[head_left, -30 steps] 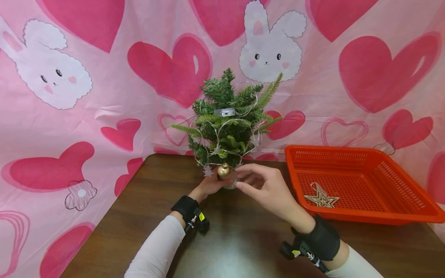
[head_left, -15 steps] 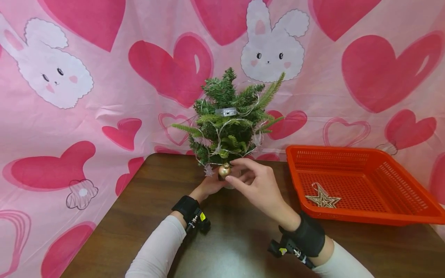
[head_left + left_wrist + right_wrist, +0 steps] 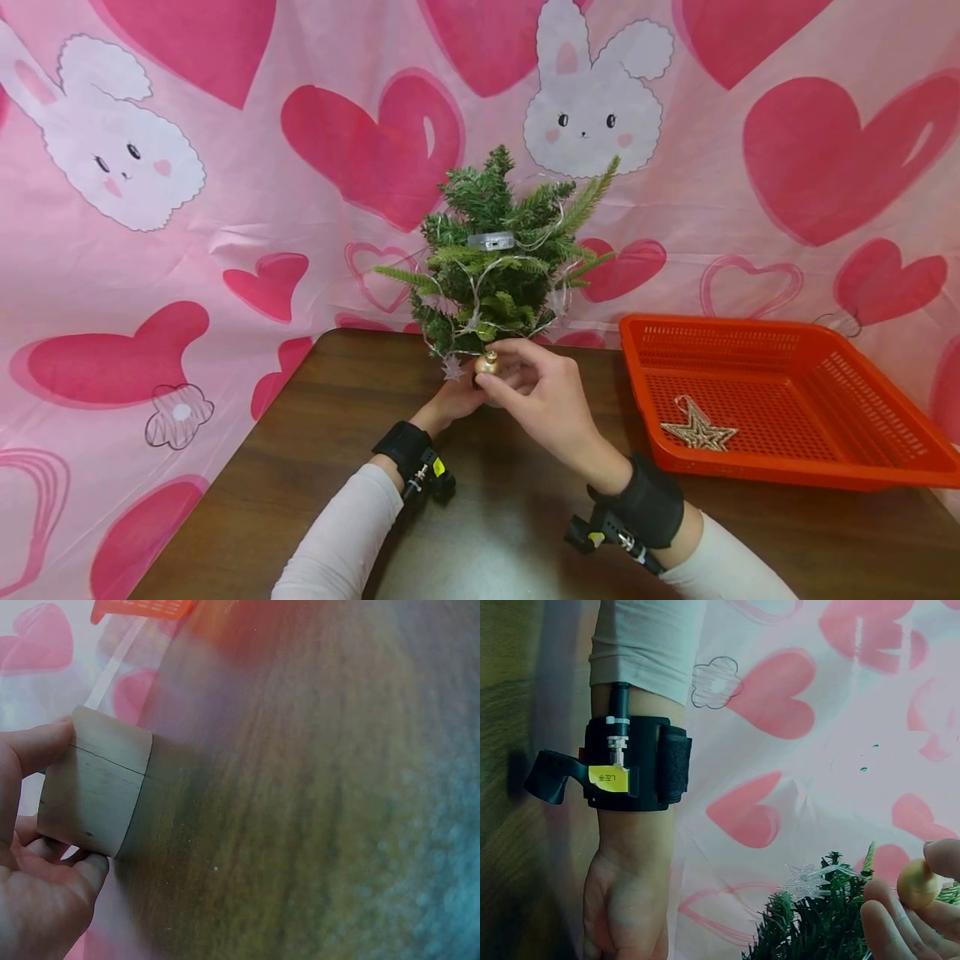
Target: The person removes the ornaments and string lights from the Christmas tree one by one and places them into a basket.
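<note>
A small green Christmas tree [image 3: 487, 283] stands at the table's back, wound with a clear wire string of star lights [image 3: 453, 367]. My left hand [image 3: 453, 402] grips its base low down; the left wrist view shows thumb and fingers around the pale wooden base [image 3: 96, 780]. A shiny gold bauble [image 3: 486, 364] hangs at the lower front branches. Thumb and fingers of my right hand [image 3: 551, 404] pinch it from the right. In the right wrist view the bauble [image 3: 918, 883] sits between thumb and fingers, beside the tree's needles [image 3: 802, 926].
To the right stands an orange plastic basket [image 3: 787, 471] holding a gold glitter star [image 3: 699, 435] with a hanging loop. A clear battery box [image 3: 491, 241] sits in the tree's upper branches. Behind the brown wooden table [image 3: 300, 467] hangs a pink cloth [image 3: 247, 208] with hearts and rabbits.
My right hand has moved left, from beside the bauble to pinching it. The left hand keeps its grip on the tree's base. The head view has shifted slightly.
</note>
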### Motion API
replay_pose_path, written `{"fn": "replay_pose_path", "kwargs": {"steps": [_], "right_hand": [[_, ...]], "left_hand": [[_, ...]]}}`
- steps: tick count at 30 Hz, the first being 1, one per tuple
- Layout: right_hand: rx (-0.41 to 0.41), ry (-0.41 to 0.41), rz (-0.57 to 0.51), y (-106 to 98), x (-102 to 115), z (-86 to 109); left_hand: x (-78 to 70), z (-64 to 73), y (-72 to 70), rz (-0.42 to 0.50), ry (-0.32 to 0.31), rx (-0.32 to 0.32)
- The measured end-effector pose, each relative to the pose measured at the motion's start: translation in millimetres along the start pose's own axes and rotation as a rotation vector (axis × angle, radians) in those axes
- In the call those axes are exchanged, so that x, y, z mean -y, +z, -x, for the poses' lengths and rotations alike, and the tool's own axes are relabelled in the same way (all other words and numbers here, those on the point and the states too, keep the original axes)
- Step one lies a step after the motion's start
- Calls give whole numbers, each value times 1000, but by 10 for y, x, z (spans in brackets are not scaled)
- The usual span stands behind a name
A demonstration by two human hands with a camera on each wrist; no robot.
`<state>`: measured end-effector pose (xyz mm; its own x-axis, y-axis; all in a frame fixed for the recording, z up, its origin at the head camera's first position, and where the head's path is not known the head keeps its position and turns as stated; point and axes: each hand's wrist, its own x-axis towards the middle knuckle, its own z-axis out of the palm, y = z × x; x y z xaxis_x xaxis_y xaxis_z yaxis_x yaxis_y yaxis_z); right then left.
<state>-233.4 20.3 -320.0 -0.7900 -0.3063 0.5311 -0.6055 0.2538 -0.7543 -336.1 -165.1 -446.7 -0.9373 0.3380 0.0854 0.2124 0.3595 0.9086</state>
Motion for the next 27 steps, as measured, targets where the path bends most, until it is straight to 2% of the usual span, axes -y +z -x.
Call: {"fn": "replay_pose_path", "kwargs": {"steps": [10, 21, 27], "right_hand": [[-8, 5, -22, 3, 6, -2], [-21, -72, -48, -5, 42, -11], [-24, -98, -80, -28, 68, -14]], "left_hand": [[25, -7, 5, 16, -18, -20], [31, -8, 3, 7, -16, -14], [31, -1, 10, 20, -21, -32]]}}
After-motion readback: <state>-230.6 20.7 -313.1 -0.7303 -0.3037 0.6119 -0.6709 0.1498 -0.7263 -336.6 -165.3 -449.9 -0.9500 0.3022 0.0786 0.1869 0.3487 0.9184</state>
